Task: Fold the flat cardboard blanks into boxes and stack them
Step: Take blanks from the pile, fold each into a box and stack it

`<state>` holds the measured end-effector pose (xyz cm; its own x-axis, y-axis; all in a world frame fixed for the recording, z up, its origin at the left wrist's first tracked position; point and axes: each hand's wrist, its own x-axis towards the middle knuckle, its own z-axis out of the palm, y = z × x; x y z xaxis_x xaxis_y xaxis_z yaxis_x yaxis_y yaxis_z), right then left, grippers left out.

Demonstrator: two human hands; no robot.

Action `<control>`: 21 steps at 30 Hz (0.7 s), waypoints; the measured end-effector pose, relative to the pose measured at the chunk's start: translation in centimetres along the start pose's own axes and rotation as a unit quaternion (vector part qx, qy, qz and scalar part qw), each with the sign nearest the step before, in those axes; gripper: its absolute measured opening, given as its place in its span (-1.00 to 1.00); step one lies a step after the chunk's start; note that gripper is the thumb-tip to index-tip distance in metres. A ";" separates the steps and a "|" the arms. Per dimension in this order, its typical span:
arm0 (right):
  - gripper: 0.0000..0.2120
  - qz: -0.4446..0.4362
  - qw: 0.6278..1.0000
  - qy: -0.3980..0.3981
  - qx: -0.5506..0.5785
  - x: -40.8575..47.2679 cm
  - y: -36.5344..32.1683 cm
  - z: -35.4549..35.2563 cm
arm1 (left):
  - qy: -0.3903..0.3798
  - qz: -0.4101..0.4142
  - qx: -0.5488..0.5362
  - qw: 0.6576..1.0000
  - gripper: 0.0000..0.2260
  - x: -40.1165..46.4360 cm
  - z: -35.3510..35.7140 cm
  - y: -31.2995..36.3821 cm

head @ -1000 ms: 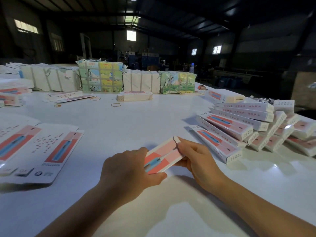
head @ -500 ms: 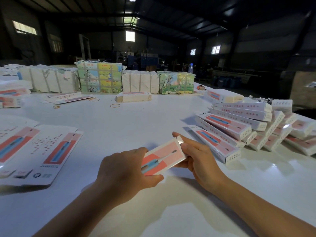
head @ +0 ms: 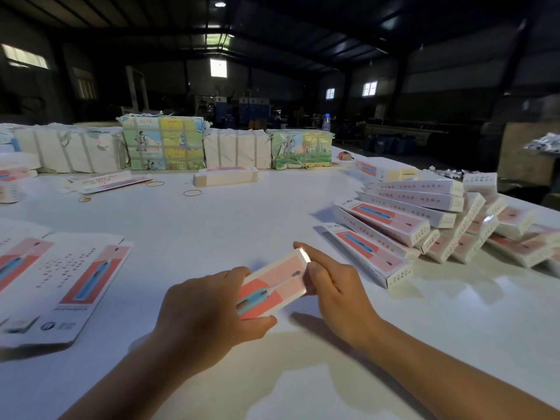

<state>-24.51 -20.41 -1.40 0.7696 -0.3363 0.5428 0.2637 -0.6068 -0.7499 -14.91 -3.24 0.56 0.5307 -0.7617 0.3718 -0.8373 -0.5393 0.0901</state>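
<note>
Two bare hands work above a wide white table. Wrapped bundles line its far edge, a heap of folded boxes leans at the right, and flat blanks lie at the left. Between the hands sits a pink box: the left hand grips its near end, while the right hand pinches its far end.

left hand gripping, right hand pinching (fingers curled)
</note>
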 end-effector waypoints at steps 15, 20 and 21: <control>-0.83 -0.019 0.998 0.015 -0.065 -0.4 0.4 1.2 | 0.023 -0.026 0.025 0.999 -0.41 0.1 0.9 0.7; -0.78 0.002 0.998 0.009 -0.061 -0.5 0.0 1.4 | 0.021 -0.022 0.025 0.999 -0.40 0.0 0.9 0.9; -0.75 0.006 0.999 0.008 -0.053 -0.5 0.0 1.4 | 0.020 -0.021 0.026 0.999 -0.37 0.0 0.9 0.9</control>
<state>-24.06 -19.22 -2.17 0.7624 -0.3547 0.5412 0.1910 -0.6757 -0.7120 -15.53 -4.05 -0.20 0.5592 -0.7227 0.4062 -0.8051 -0.5902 0.0584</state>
